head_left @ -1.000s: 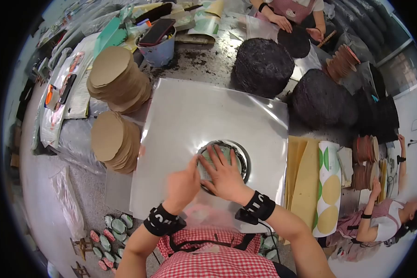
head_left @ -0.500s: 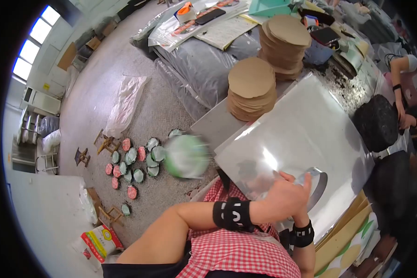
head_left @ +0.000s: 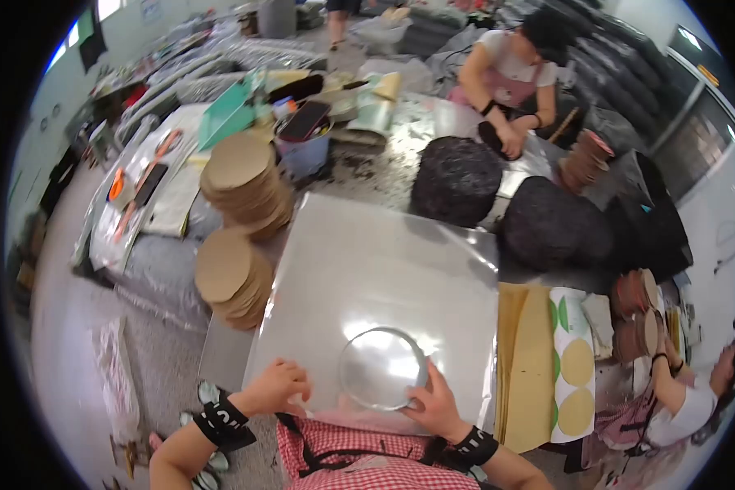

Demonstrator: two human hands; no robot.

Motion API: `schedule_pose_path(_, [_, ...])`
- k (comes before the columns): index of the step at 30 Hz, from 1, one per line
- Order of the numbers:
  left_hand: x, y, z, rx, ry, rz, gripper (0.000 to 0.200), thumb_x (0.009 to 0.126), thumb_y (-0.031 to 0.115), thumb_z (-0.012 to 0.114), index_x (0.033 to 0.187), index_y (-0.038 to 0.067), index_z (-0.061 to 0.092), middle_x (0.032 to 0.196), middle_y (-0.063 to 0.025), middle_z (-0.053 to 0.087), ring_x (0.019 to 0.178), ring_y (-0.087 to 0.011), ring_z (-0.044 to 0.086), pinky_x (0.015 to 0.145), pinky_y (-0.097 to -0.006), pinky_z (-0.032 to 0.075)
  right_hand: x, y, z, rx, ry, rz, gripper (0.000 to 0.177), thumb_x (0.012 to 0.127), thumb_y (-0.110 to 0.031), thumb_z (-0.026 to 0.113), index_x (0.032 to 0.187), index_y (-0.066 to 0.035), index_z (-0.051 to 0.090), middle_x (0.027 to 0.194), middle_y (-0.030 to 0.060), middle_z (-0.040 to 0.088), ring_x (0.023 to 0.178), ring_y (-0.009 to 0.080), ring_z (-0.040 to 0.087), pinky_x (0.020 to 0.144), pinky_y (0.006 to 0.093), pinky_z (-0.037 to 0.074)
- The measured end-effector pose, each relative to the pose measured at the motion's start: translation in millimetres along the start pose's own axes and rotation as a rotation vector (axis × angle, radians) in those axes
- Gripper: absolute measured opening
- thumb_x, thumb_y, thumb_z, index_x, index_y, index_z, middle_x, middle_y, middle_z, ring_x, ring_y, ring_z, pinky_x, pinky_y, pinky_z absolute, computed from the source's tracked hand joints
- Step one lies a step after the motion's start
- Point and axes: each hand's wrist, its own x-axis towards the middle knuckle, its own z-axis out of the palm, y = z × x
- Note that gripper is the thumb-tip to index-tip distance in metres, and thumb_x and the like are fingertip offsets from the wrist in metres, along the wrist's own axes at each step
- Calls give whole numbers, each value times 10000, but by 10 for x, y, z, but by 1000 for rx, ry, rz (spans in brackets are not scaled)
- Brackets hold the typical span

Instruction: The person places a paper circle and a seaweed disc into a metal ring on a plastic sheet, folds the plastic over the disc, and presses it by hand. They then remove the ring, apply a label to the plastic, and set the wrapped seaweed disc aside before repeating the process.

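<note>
My right hand [head_left: 437,406] grips the right side of a thin metal ring [head_left: 384,330], its thumb and fingers on the band. The ring stands on a large stack of clear, shiny plastic sheets [head_left: 327,261], near the front edge. My left hand [head_left: 281,385] is over the front left part of the sheets, fingers loosely bent and slightly apart, holding nothing. Left of the sheets stand two stacks of brown cardboard discs, a near stack [head_left: 230,273] and a far stack [head_left: 241,175].
Black bundles [head_left: 457,180] lie beyond the sheets. Brown paper [head_left: 523,359] and a sheet with printed circles [head_left: 576,367] lie at the right. One co-worker [head_left: 506,82] works across the table, another [head_left: 678,392] at the right. A bin [head_left: 304,151] holds small items.
The view has swung right. My left hand has moved from across the ring to the left side of the sheets. The blurred round green-white thing in mid-air is out of sight.
</note>
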Motion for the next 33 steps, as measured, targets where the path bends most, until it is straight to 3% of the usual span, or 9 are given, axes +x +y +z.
schedule_pose_path(7, [-15, -170, 80, -22, 73, 19, 102, 868, 266, 760, 916, 180, 738, 889, -14, 680, 957, -230, 641, 855, -409, 456, 91, -436, -298, 90, -80, -381, 334, 776, -288, 836, 978, -63, 694, 1493, 415, 373, 1291, 518, 521, 1059, 483, 467])
schedule_pose_path(11, [394, 194, -428, -308, 385, -265, 51, 902, 174, 696, 931, 138, 718, 797, -80, 669, 784, -310, 661, 678, -419, 507, 372, -735, 40, 442, -292, 74, 431, 847, -338, 752, 1146, -39, 668, 1470, 381, 422, 1337, 508, 482, 1131, 507, 393])
schedule_pose_path(13, [284, 337, -486, -89, 340, -142, 59, 913, 155, 675, 950, 121, 706, 763, -114, 659, 709, -344, 651, 616, -435, 509, 478, -351, 133, 1, -96, -174, 513, 882, -344, 709, 1289, -42, 627, 1451, 360, 449, 1347, 505, 465, 1144, 524, 369])
schedule_pose_path(17, [250, 266, -14, -62, 131, -177, 104, 893, 163, 695, 988, 123, 701, 764, -104, 643, 746, -337, 643, 666, -462, 507, 561, -163, -2, -270, 79, 38, 706, 846, -292, 735, 1429, 10, 475, 1439, 378, 424, 1281, 517, 497, 1096, 571, 410])
schedule_pose_path(20, [359, 77, -380, 95, 447, 60, 135, 897, 149, 693, 1014, 83, 704, 881, -111, 688, 852, -325, 669, 723, -446, 524, 131, -195, 14, -421, -134, 81, 768, 842, -330, 746, 1435, 58, 451, 1449, 374, 422, 1307, 508, 476, 1102, 596, 389])
schedule_pose_path(23, [209, -408, -747, 507, 741, -548, 216, 899, 106, 690, 1096, 17, 691, 1146, -136, 715, 1026, -315, 685, 834, -419, 550, -657, -346, -285, -32, -245, -226, 495, 841, -174, 736, 1308, -51, 628, 1322, 216, 590, 1216, 402, 575, 996, 476, 508])
schedule_pose_path(26, [-65, -1007, -611, 807, 772, -648, 262, 902, 105, 692, 1141, 1, 678, 1245, -150, 700, 1074, -318, 685, 863, -407, 556, -1071, -396, -647, 90, -664, 90, 417, 894, -113, 666, 1310, -98, 645, 1307, 154, 629, 1180, 332, 630, 1008, 429, 523])
schedule_pose_path(30, [-126, -1084, -624, 788, 710, -601, 194, 914, 113, 680, 1084, 21, 702, 1178, -128, 731, 964, -321, 717, 800, -405, 566, 352, 90, -1622, -129, 40, 15, 218, 882, -117, 675, 1094, -74, 695, 890, 135, 690, 862, 348, 675, 703, 434, 532])
schedule_pose_path(33, [-47, -894, -758, 704, 725, -593, 143, 914, 111, 675, 1035, 48, 718, 1080, -114, 751, 873, -322, 724, 742, -411, 566, 1785, 720, -2189, -306, 605, -31, 112, 858, -88, 680, 908, -44, 590, 896, 151, 632, 892, 363, 612, 816, 441, 505])
